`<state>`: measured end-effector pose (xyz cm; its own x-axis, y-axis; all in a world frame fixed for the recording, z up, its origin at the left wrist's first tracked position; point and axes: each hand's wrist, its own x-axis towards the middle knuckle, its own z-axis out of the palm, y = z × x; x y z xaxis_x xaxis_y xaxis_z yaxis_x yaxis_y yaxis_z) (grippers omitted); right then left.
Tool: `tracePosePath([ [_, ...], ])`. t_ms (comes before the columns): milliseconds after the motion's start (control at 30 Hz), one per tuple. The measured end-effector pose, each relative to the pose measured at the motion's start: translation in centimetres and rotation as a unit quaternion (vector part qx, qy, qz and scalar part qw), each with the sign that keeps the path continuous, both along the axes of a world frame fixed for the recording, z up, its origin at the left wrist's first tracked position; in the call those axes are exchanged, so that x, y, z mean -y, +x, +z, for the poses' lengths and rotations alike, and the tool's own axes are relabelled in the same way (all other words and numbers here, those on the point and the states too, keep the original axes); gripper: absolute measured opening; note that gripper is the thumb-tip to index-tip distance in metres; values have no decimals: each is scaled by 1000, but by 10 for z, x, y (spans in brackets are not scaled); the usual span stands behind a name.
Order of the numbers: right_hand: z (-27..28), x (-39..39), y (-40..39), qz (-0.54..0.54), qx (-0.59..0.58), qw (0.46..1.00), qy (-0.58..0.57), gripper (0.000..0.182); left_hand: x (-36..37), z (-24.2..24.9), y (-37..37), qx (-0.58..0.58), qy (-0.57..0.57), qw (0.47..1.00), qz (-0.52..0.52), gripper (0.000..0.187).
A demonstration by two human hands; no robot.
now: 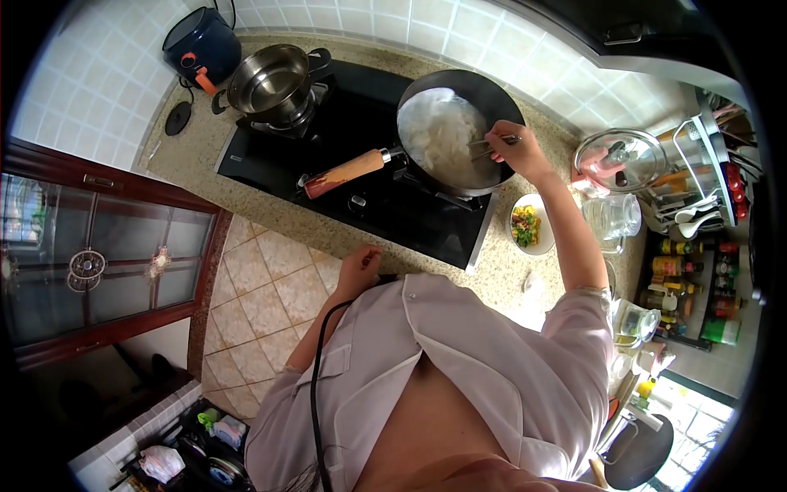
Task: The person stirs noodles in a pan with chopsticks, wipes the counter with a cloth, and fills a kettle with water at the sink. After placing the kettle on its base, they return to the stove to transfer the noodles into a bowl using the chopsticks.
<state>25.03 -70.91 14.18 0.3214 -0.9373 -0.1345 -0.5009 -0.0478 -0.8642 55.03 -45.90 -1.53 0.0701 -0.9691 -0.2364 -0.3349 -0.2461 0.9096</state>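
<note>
My right hand [514,151] is closed on a thin utensil, possibly a fork, whose end dips into a wok [504,102] at the burner on the right. White, cloudy contents [443,135] that look like noodles in liquid fill much of the wok. Its wooden handle [348,172] points down and left over the black stove [328,156], with no hand on it. My left hand [359,269] hangs near the counter's front edge with its fingers curled in, and nothing shows in them. Below my right forearm stands a white bowl [545,234] of chopped, colourful food [525,225].
A steel pot [270,86] sits on the left burner, beside a dark blue appliance [201,45]. At the right are a glass lid [620,160], a glass pitcher [611,220], white spoons [698,215] on a rack, and seasoning bottles [672,264]. A black cable hangs along my left side.
</note>
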Motion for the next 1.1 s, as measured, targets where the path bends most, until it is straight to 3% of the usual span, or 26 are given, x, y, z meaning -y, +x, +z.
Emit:
tracePosePath([
  [233, 65, -48, 16, 20, 21, 999, -36, 16, -1, -4, 3, 18, -4, 1000, -15, 16],
  [300, 79, -67, 15, 39, -25, 981, -190, 16, -1, -7, 3, 21, -8, 1000, -18, 15],
  [400, 93, -92, 9, -12, -87, 969, -230, 18, -1, -7, 2, 29, -5, 999, -22, 15],
  [533, 82, -117, -3, -66, -25, 954, -293, 12, 2, -6, 1, 31, -15, 999, -41, 14],
  [667, 62, -134, -18, -39, -105, 957, -266, 12, 6, -9, 0, 16, -25, 998, -64, 14],
  [800, 61, -154, -17, -128, -5, 939, -318, 11, 10, -14, -3, 29, -42, 994, -93, 13],
  [833, 53, -154, -21, -107, 2, 936, -335, 10, 12, -15, -5, 30, -61, 993, -96, 13],
  [867, 50, -162, -26, -94, -77, 953, -277, 8, 14, -15, -6, 32, -79, 991, -100, 13],
  [933, 47, -172, -30, -129, -69, 939, -311, 6, 17, -8, -10, 39, -80, 990, -111, 14],
  [1000, 49, -185, -31, -215, 62, 931, -288, 9, 17, -8, -13, 44, -77, 989, -118, 14],
  [1100, 50, -206, -38, -288, 95, 908, -288, 24, 24, -14, -12, 56, -67, 984, -152, 16],
])
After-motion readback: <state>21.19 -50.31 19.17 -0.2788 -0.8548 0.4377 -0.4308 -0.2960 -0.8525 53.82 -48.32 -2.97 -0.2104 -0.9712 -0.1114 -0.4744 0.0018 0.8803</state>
